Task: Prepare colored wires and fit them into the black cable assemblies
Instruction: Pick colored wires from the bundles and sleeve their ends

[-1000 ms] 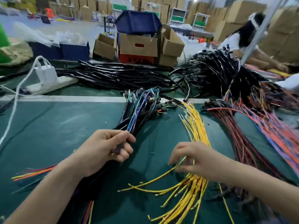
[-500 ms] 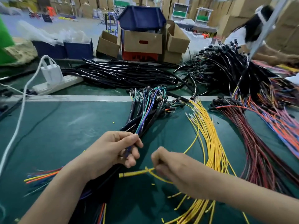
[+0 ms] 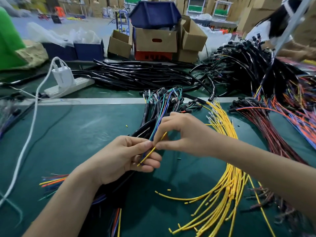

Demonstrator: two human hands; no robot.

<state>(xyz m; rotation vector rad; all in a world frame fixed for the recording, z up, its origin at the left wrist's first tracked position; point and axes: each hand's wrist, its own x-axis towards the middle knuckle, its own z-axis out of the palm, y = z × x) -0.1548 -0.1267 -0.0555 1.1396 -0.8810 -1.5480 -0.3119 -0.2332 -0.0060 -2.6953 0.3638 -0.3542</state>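
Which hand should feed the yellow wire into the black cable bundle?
Right. The right hand pinches the yellow wire, probably ready to feed it; the left hand grips the black cable bundle.

Glossy plastic yellow wires, cardboard boxes

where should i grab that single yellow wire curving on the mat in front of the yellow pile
Take the loose yellow wire near its free left end, from above, with a fingertip grip. It lies flat on the green mat, with bare mat around that end. Its right end runs into the yellow bundle, where neighbours would likely tangle.
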